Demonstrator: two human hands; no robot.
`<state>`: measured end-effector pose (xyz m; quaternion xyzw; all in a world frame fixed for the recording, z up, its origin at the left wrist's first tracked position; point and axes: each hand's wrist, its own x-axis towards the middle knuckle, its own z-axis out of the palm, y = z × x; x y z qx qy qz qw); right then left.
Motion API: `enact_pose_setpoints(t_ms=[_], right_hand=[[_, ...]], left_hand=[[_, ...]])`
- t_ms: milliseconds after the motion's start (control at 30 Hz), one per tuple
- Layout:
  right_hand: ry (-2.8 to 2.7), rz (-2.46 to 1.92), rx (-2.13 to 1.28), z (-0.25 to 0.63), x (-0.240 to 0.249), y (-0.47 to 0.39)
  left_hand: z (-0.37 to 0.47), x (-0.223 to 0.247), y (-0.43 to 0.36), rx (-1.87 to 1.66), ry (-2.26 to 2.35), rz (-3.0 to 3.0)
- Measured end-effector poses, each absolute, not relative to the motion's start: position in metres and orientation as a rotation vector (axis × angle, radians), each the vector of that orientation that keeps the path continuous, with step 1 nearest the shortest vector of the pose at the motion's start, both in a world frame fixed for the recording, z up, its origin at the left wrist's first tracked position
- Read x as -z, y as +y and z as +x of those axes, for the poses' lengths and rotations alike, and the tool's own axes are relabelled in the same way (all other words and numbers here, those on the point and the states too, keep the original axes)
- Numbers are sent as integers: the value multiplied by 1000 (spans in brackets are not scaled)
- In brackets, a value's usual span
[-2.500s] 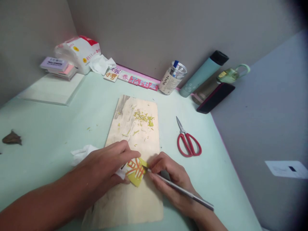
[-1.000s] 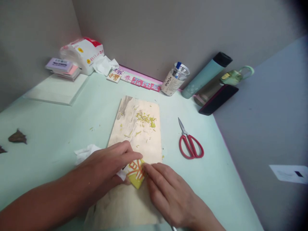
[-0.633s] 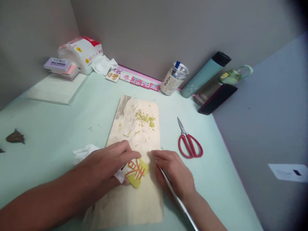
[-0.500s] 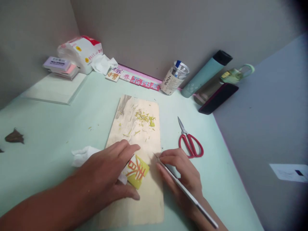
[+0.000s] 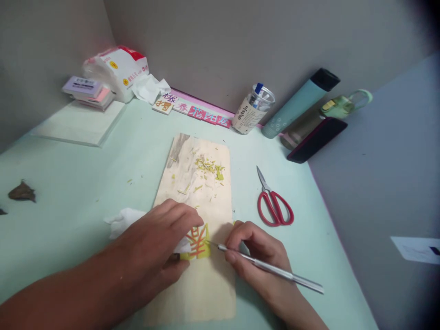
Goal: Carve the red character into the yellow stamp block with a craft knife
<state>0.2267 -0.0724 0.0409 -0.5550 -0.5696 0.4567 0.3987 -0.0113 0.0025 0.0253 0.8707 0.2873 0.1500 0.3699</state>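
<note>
The left hand (image 5: pixel 172 240) grasps a small yellow block (image 5: pixel 204 250) from its left side, fingers on the far edge and thumb on the near one. The block lies toward the near half of a wooden board (image 5: pixel 192 298), its upper face showing orange and white strokes in the shape of a character. A white tissue (image 5: pixel 127 219) runs under the left hand, one corner peeking out against the block. The right hand (image 5: pixel 257 254) grips a slim silver knife (image 5: pixel 273 269) like a pen, its tip at the block's right edge (too fine to tell whether it touches).

Yellow shavings (image 5: pixel 210 168) are heaped on the far part of the board, with loose slivers nearer. Right of the board, red-handled scissors (image 5: pixel 275 206) rest on the pale green bench (image 5: pixel 85 183), points facing far. At the far side, a row of lettered tiles (image 5: pixel 206 117) lies left of a clear jar (image 5: pixel 252 112); a teal bottle (image 5: pixel 299 103) leans farther right, near a dark phone (image 5: pixel 316 141).
</note>
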Motion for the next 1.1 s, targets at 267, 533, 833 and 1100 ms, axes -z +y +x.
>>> enact_pose_setpoints(t_ms=[267, 533, 833, 1100], right_hand=[[-1545, -1429, -1191, 224, -46, -69], [-1603, -1465, -1079, 220, -49, -71], [-1534, -1498, -1043, 224, -47, -70], [-1376, -1369, -1246, 236, -37, -75]], left_hand=[[-10, -22, 2, -384, 746, 2205], [-12, -27, 2, -375, 752, 2196], [-12, -24, 1, -425, 737, 2231], [-22, -17, 7, -477, 690, 2256]])
